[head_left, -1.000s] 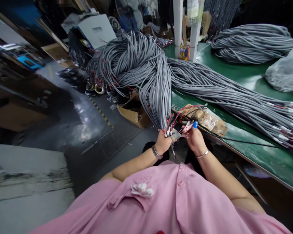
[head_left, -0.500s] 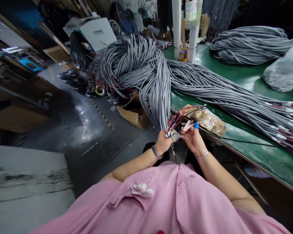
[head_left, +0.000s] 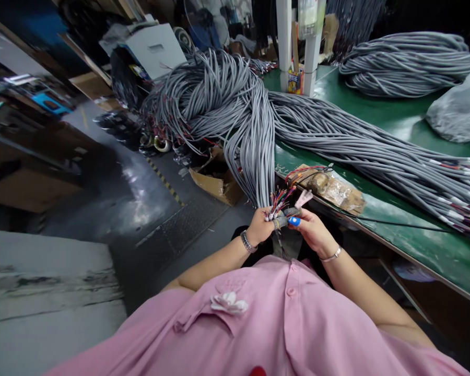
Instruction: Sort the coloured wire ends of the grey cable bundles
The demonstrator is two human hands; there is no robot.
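Note:
My left hand (head_left: 259,225) is closed round the lower end of a hanging bundle of grey cables (head_left: 259,156). Stripped coloured wires (head_left: 281,199) fan out above that fist, and a grey cover (head_left: 280,223) is on its thumb. Close beside it, my right hand (head_left: 315,230) pinches its thumb and index finger together at the wires; what lies between the fingertips is hidden. A blue cover (head_left: 294,221) wraps the right thumb. Just beyond this hand is a pink clip (head_left: 303,198) near the table edge. A few dark wires dangle below the hands.
More grey cables (head_left: 352,141) stretch along the green table (head_left: 411,209), with a coil (head_left: 403,65) and a plastic bag (head_left: 458,107) behind. A taped brown piece (head_left: 335,193) lies at the near edge. An open cardboard box (head_left: 219,183) stands on the floor.
My right hand has turned and its thumb has come left and down, closing with the index finger next to the left thumb. My left hand still grips the cables.

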